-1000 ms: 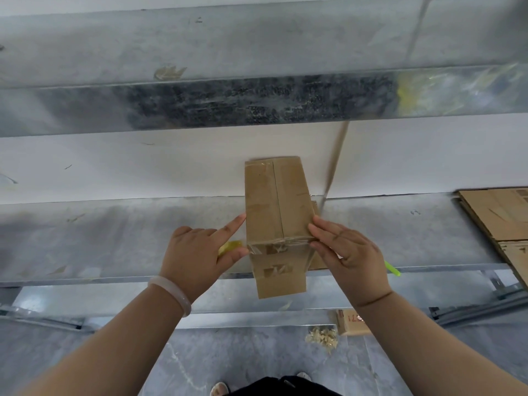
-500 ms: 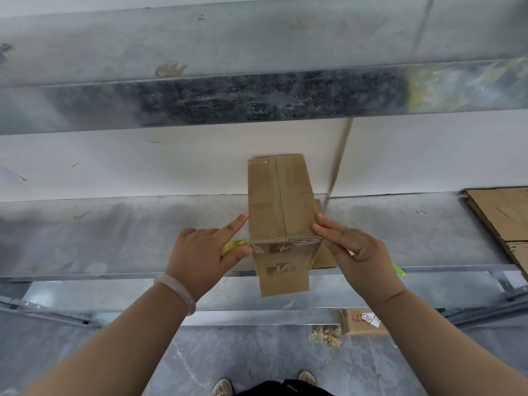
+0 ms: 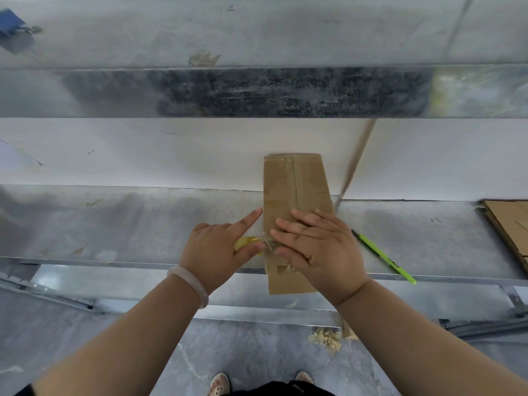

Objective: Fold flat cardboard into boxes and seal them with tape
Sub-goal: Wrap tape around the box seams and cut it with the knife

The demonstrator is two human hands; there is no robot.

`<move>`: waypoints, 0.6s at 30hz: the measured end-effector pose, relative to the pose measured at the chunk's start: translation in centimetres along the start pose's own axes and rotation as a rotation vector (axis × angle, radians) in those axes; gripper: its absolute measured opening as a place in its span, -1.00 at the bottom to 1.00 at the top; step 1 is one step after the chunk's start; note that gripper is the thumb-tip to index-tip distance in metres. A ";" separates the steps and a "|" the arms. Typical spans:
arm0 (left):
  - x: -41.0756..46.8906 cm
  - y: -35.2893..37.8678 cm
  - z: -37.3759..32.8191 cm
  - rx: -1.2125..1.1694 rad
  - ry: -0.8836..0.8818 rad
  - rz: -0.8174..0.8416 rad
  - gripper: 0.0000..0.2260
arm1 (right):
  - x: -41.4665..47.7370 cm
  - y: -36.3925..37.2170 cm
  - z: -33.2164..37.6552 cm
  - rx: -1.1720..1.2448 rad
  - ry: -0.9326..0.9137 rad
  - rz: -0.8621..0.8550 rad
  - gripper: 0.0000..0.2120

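Cardboard box, brown, long and narrow, sits mid-scene on the dull grey metal bench. Its far end points toward the smooth white panel, and its near end juts out past the bench's near edge.

Starting far left, a blue scrap shows in the far corner, too blurred to identify. Moving right along the scuffed, mottled metal we reach the left hand, with a pale, milky bangle round the wrist. Its lower fingers and thumb are curled round a small yellow object; I cannot tell what it is. The index finger is stretched straight out, its tip just beside the box's left edge.

On the box itself, glossy clear tape runs along the left half of the top beside the centre seam, and crinkled tape catches the light at the near corner.

The right hand lies flat on the near part of the top, fingers straight, spread and pressing down, gripping nothing.

Further right, a slim bright-green pen lies slantwise on the bench, apart from the box. At the far right edge is a stack of flat cardboard sheets, with square corners and a matte surface.

Down on the grey floor, a little heap of pale shavings lies beneath the right forearm.
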State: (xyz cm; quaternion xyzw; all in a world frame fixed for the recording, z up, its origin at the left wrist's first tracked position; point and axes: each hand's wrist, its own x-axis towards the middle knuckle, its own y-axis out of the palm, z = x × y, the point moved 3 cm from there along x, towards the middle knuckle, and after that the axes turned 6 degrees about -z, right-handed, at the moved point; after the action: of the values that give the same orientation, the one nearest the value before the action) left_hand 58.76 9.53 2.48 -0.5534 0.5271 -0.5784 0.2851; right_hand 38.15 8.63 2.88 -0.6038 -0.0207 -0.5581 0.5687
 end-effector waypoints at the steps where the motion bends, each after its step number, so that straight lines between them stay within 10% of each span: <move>1: 0.0 0.1 0.0 -0.013 -0.014 0.010 -0.32 | 0.0 0.2 0.1 -0.003 0.006 -0.021 -0.79; 18: -1.2 -0.8 1.8 -0.391 0.020 -0.057 -0.47 | 1.2 0.3 0.6 -0.009 0.039 -0.117 -0.84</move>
State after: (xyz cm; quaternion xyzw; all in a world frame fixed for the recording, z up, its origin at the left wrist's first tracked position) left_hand 60.91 10.39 2.53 -0.6071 0.6163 -0.4785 0.1506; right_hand 39.12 8.25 3.67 -0.5929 -0.0423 -0.6023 0.5327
